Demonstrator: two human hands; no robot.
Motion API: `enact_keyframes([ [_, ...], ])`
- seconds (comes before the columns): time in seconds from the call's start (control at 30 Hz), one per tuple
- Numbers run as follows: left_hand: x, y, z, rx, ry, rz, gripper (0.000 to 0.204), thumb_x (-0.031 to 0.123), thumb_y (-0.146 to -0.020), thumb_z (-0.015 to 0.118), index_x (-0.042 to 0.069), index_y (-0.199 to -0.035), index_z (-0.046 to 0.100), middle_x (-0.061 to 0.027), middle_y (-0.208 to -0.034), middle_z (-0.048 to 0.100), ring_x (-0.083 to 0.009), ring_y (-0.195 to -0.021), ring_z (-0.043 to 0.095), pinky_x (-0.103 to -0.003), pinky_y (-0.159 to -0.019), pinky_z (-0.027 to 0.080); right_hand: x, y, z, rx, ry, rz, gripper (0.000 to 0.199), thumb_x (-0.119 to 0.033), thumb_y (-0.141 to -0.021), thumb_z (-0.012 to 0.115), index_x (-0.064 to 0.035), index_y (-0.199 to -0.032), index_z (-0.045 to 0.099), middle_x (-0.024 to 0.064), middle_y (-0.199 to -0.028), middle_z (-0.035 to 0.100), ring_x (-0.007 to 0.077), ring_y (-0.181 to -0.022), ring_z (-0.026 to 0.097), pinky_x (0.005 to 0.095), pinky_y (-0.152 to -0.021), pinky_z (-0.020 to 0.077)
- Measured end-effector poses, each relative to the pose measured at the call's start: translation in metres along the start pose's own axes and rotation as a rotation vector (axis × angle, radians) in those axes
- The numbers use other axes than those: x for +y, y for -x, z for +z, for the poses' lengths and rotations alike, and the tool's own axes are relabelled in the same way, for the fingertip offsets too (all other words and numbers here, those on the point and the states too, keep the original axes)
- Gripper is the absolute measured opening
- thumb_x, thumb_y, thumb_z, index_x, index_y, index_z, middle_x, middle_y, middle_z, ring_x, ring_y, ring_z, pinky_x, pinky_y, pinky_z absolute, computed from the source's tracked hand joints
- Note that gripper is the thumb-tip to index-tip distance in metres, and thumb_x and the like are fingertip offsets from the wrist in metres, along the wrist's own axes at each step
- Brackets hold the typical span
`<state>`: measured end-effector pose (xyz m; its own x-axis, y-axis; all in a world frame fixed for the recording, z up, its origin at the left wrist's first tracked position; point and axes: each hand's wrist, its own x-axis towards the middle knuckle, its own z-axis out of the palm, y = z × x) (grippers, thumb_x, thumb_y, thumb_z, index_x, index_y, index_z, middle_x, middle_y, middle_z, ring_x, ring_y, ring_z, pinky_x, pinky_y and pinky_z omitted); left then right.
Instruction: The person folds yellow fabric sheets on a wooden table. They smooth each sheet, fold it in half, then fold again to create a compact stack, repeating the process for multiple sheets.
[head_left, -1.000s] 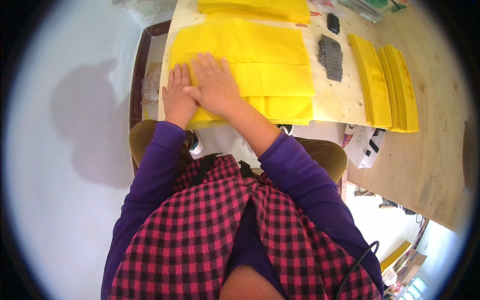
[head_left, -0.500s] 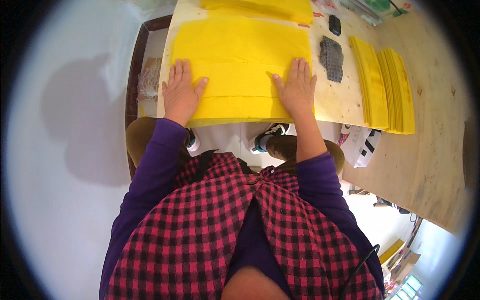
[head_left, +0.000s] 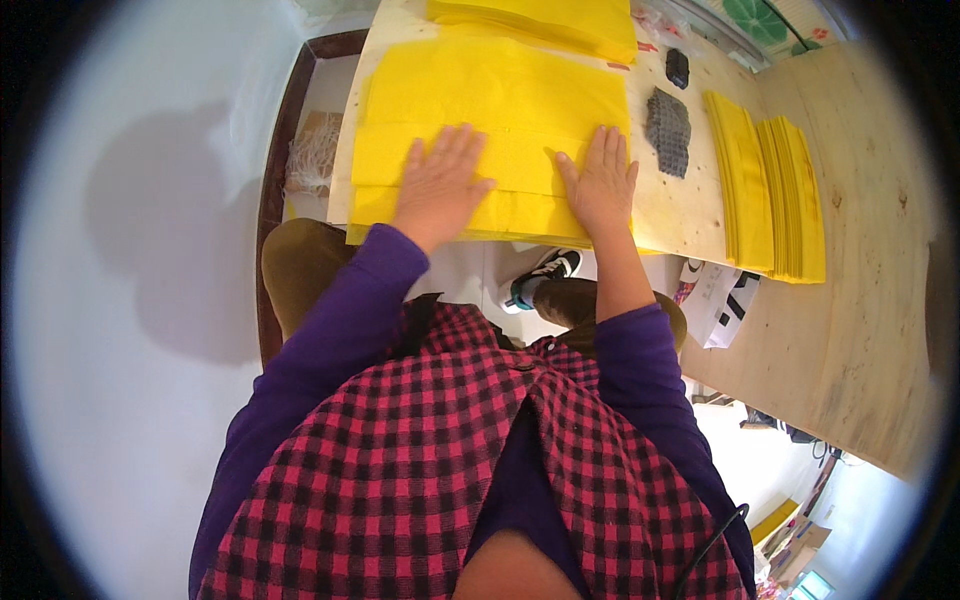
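A large yellow sheet of fabric-like material (head_left: 490, 90) lies on the wooden table, with a folded band along its near side. Its near edge reaches the table's front edge. My left hand (head_left: 440, 187) rests flat on the band, left of the middle, fingers stretched out and pointing away from me. Near the right edge of the sheet, my right hand (head_left: 602, 185) also lies flat, its thumb spread from the fingers. Neither hand grips anything. What lies under the palms is hidden.
Another yellow pile (head_left: 545, 25) lies at the far side. To the right are a black object (head_left: 677, 68), a grey textured piece (head_left: 668, 133) and stacks of folded yellow pieces (head_left: 793, 200). A wooden panel (head_left: 850, 260) borders the right side. A white bag (head_left: 722, 305) stands below the table.
My left hand has slid right across the sheet, from its left edge toward the middle. My right hand stays near the right edge. The whole view has shifted slightly.
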<state>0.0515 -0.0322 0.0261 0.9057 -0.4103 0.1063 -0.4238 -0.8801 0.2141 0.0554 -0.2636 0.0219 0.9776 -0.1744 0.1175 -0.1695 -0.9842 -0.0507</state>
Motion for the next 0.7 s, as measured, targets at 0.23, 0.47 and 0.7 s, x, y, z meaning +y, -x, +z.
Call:
enact_keyframes([
  [0.23, -0.077, 0.018, -0.005, 0.015, 0.028, -0.276, 0.059, 0.038, -0.097, 0.041, 0.01, -0.147, 0.027, -0.0096, -0.155, 0.024, -0.0268, -0.143, 0.021, -0.051, -0.114, 0.016, 0.006, 0.0, 0.009, 0.037, -0.083, -0.016, 0.082, -0.059, -0.093, 0.035, -0.0014, -0.148, 0.019, 0.0186, -0.155, 0.017, 0.0277, -0.145, 0.012, 0.0495, -0.116, 0.0098],
  [0.47, -0.114, 0.045, -0.022, 0.319, 0.226, -0.291, 0.043, 0.024, -0.097, 0.047, 0.004, -0.135, 0.044, -0.018, -0.142, 0.042, -0.0306, -0.132, 0.039, -0.046, -0.107, 0.031, 0.023, 0.024, -0.022, 0.34, -0.764, -0.044, 0.043, -0.024, -0.096, 0.052, 0.0042, -0.128, 0.048, 0.0201, -0.127, 0.053, 0.0307, -0.115, 0.052, 0.0411, -0.099, 0.0407],
  [0.7, -0.066, 0.079, -0.044, 0.109, 1.799, -0.67, 0.031, 0.016, -0.097, 0.048, -0.005, -0.119, 0.05, -0.0206, -0.122, 0.054, -0.0313, -0.113, 0.055, -0.04, -0.097, 0.045, 0.017, 0.081, -0.053, -0.271, -1.862, 0.668, 0.028, -0.015, -0.098, 0.047, 0.0076, -0.114, 0.052, 0.0181, -0.104, 0.063, 0.0201, -0.084, 0.064, 0.0304, -0.076, 0.0545],
])
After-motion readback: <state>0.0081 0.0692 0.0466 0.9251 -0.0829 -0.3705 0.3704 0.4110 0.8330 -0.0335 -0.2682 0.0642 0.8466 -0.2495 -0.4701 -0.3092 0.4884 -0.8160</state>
